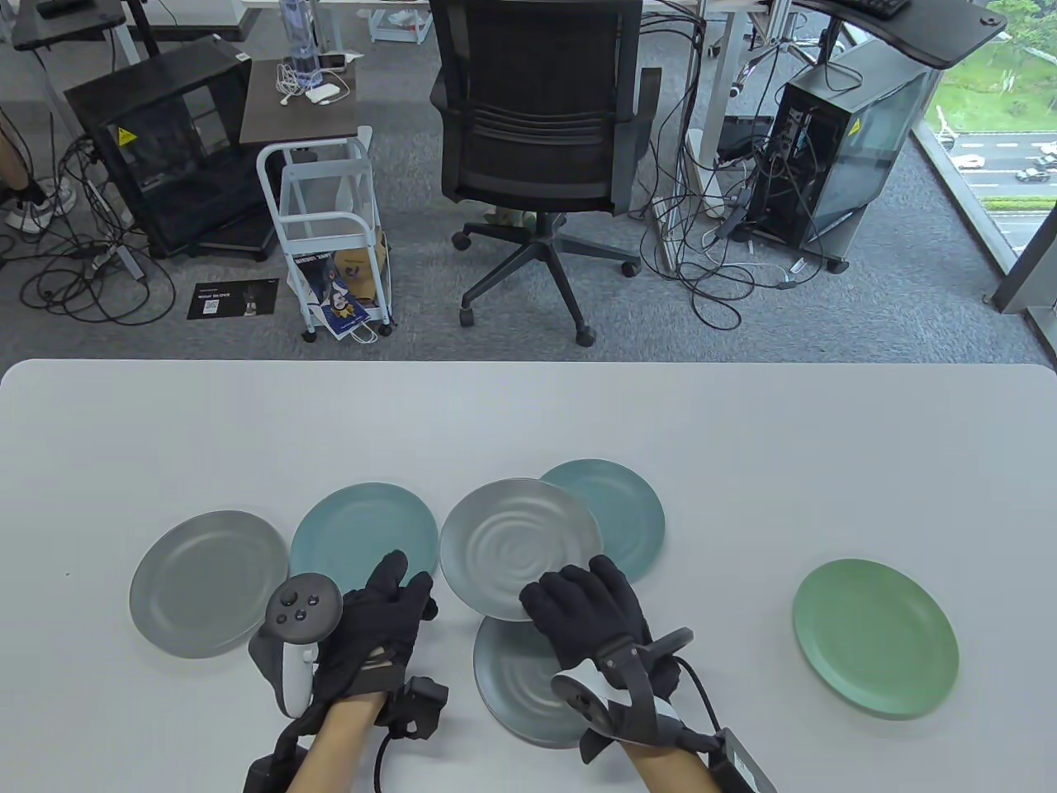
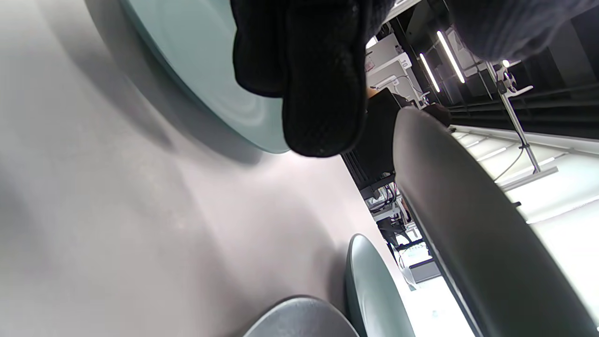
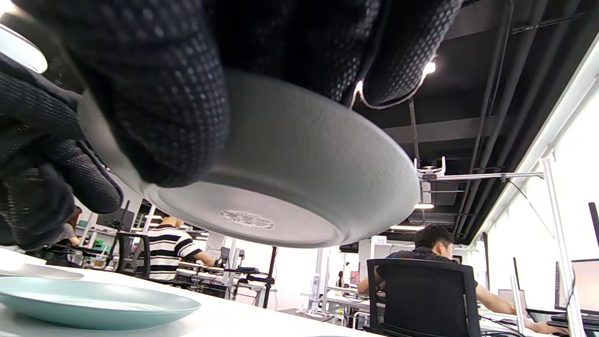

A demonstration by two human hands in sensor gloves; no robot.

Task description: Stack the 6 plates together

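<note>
Six plates show in the table view. My right hand (image 1: 582,599) grips the near rim of a light grey plate (image 1: 512,541) and holds it tilted above the table; its underside fills the right wrist view (image 3: 290,187). Below it lie a dark grey plate (image 1: 516,690) and a teal plate (image 1: 619,512). A light blue plate (image 1: 359,533) and another grey plate (image 1: 206,582) lie to the left, and a green plate (image 1: 875,636) lies to the right. My left hand (image 1: 405,582) is open and empty at the light blue plate's near rim (image 2: 201,70).
The white table's far edge (image 1: 528,363) lies well behind the plates. An office chair (image 1: 537,124), a small cart (image 1: 330,231) and cables stand on the floor beyond it. Bare tabletop (image 1: 727,578) separates the green plate from the others.
</note>
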